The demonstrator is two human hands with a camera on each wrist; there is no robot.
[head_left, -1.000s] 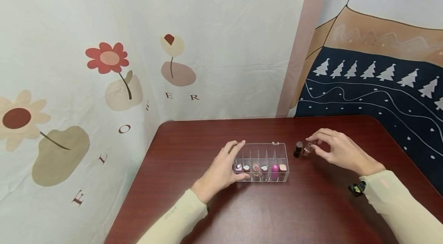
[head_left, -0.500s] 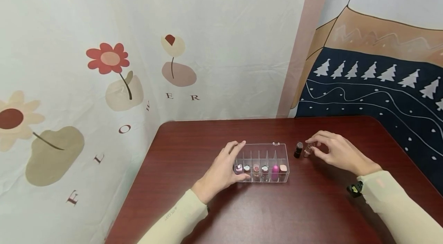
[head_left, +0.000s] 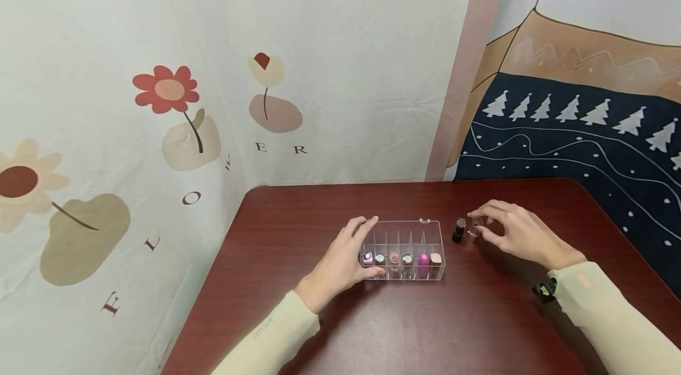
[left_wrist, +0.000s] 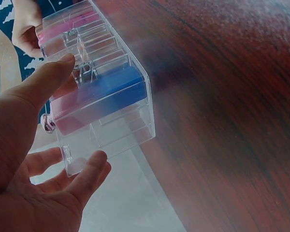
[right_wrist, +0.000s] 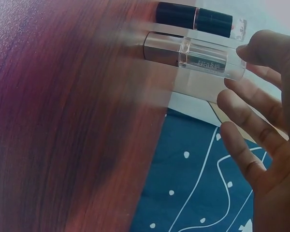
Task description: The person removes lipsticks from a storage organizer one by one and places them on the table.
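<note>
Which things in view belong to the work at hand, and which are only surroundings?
In the work:
clear plastic compartmented box, gripped by the left hand
magenta tube inside it
clear-capped cylindrical tube, pinched by the right hand
probably the black cylindrical tube, untouched

Only surroundings:
dark red table
cream flower-printed backdrop
navy tree-printed backdrop

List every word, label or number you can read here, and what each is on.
"F L O W E R": separate letters across the pale wall hanging.
Writing on the left sleeve: too small to read.
Print on the clear-capped tube: too blurred to read.
Numbers: none readable.
</note>
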